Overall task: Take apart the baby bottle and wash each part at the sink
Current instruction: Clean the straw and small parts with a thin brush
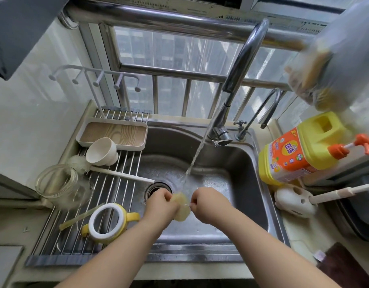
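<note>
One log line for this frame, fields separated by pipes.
left hand grips pale yellow silicone nipple | right hand pinches thin brush | tap stream running

Both bare forearms reach in from six o'clock and converge at centre, the left hand (160,201) and right hand (204,201) curled into loose fists, knuckles up, nearly meeting.

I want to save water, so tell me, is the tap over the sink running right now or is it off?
On. A stream of water falls from the faucet onto the nipple held in the left hand.
</note>
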### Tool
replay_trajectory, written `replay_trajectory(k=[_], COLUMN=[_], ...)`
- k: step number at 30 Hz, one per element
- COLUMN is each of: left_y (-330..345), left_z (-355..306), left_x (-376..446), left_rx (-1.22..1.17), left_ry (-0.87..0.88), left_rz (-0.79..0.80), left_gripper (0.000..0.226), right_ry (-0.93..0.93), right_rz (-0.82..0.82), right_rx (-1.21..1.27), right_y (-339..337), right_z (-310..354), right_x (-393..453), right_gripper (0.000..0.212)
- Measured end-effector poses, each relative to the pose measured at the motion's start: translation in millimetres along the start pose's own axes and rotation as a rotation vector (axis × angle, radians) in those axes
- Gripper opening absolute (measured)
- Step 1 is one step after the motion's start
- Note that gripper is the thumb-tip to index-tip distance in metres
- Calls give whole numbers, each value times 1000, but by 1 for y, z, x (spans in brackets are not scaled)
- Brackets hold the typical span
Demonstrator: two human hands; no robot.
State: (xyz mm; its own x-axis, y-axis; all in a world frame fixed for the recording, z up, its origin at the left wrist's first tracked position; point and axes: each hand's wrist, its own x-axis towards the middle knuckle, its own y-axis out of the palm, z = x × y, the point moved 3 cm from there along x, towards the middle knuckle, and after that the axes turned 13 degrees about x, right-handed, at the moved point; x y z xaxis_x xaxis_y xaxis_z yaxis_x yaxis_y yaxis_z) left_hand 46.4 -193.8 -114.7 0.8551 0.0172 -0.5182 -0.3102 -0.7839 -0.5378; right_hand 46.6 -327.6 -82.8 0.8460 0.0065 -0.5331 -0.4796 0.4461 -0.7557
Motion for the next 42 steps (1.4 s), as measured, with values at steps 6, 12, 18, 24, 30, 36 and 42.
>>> replay_trajectory(k=[6,12,18,24,30,36,42], left_y=[-8,-17,-18,-11,-10,-14,-14], left_z=[-1,2,1,4,9,13,11], left_x=[-1,6,8,10,12,15,4], left_rx=[136,156,169,169,183,-37,-250], left_ry=[66,59,47,-1,-47,-73,-50], left_rz=[-11,-83,-114,-100,-82,-25,124], left_gripper=[7,7,6,10,15,17,14], right_ry=[-39,-127,-114,-60,-18,-47,6], right_rz=[91,47,1,-19,6,39,-37], right_rx=[59,36,44,111,212,333,489], right_y=[4,9,9,5,11,14,15], right_z=[2,15,21,11,4,1,-10], right_x=[5,6,10,13,10,6,6], right_gripper=[22,17,16,18,21,17,30])
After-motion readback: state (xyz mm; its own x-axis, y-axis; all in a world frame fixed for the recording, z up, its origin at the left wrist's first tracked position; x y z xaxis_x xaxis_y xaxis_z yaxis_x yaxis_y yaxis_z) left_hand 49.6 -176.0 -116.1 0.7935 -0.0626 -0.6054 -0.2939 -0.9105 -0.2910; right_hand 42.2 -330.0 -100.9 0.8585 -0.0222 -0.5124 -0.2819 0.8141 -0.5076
